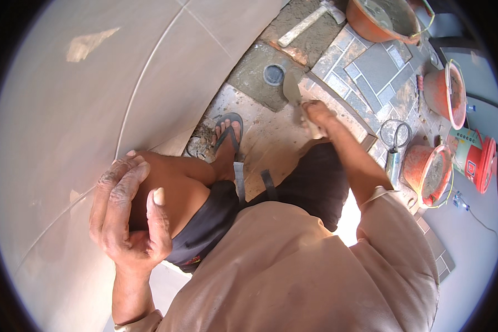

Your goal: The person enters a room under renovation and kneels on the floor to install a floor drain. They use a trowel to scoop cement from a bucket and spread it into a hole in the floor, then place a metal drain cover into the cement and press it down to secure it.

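Observation:
My right hand is closed round the handle of a trowel, with part of the grip showing below my fingers. The trowel's blade lies over the edge of a patch of wet grey mortar. Just left of the blade, a round grey pipe opening is set in that mortar. My left hand is raised in front of my bent knee, close to the tiled wall. Its fingers are loosely bent, the thumb stands apart, and nothing is in it.
A hammer rests on the mortar at the far side. Orange mortar buckets stand along the right, near a red-lidded pail. Patterned floor tiles lie right of the mortar. The large-tiled wall rises at left.

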Available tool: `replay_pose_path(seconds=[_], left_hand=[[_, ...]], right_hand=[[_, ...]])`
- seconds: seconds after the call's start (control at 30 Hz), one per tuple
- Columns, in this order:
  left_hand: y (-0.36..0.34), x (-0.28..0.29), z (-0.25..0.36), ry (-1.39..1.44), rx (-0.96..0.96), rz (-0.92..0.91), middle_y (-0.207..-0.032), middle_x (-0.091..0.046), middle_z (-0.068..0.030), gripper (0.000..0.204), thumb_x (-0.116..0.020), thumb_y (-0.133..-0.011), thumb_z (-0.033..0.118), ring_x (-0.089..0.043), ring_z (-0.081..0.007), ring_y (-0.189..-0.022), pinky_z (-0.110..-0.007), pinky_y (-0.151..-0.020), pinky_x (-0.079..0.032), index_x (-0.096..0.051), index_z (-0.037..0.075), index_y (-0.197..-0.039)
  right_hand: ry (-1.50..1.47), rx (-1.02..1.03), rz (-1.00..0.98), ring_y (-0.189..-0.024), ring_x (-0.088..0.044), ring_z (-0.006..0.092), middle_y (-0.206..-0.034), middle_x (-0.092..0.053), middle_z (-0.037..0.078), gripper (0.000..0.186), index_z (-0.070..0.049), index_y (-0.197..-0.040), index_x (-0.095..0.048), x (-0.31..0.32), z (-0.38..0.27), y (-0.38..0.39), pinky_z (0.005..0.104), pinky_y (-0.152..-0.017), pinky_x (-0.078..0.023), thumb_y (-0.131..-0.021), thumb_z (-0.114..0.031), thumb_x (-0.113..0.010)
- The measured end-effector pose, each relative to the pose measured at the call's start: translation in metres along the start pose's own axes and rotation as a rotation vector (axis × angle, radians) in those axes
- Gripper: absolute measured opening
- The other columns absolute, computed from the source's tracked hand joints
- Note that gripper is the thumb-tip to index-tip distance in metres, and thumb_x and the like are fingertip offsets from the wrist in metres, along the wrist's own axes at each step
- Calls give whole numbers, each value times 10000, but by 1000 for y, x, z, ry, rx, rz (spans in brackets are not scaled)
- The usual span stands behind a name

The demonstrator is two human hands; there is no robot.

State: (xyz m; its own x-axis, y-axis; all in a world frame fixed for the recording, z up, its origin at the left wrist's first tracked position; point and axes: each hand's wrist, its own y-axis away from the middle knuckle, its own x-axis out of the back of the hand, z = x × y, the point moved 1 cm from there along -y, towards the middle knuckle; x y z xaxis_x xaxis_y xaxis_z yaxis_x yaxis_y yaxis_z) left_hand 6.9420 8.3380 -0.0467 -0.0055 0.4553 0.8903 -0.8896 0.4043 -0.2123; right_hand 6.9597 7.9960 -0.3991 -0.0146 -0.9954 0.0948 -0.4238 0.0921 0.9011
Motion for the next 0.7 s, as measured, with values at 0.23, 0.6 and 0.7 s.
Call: replay_pose_path(seconds=[0.23, 0.6, 0.7], left_hand=[[2, 2, 0, -6, 7, -24, -980, -714, -250, 235, -690, -832, 19, -728, -374, -978, -503, -967, -578, -708, -102, -1033], [5, 1, 0, -7, 17, -9, -985, -719, -251, 229, -692, -830, 22, -728, -378, -987, -489, -969, -573, -713, -100, -1023], [4, 1, 0, 3, 8, -7, -983, -720, -253, 227, -692, -831, 18, -728, -379, -984, -491, -965, -574, -712, -104, -1022]], right_hand=[[-796, 62, 65, -676, -613, 246, -885, -608, 140, 288, 5, -1123, -548, -57, 7, -33, 422, -542, -555, -1099, -254, -424], [-916, -49, 73, -704, -616, 289, -919, -595, 164, 263, -2, -1156, -514, -103, 18, -31, 485, -572, -567, -1075, -238, -432], [-961, -162, 54, -728, -622, 299, -935, -596, 163, 294, -2, -1178, -515, -127, 43, -11, 494, -588, -570, -1077, -266, -439]])
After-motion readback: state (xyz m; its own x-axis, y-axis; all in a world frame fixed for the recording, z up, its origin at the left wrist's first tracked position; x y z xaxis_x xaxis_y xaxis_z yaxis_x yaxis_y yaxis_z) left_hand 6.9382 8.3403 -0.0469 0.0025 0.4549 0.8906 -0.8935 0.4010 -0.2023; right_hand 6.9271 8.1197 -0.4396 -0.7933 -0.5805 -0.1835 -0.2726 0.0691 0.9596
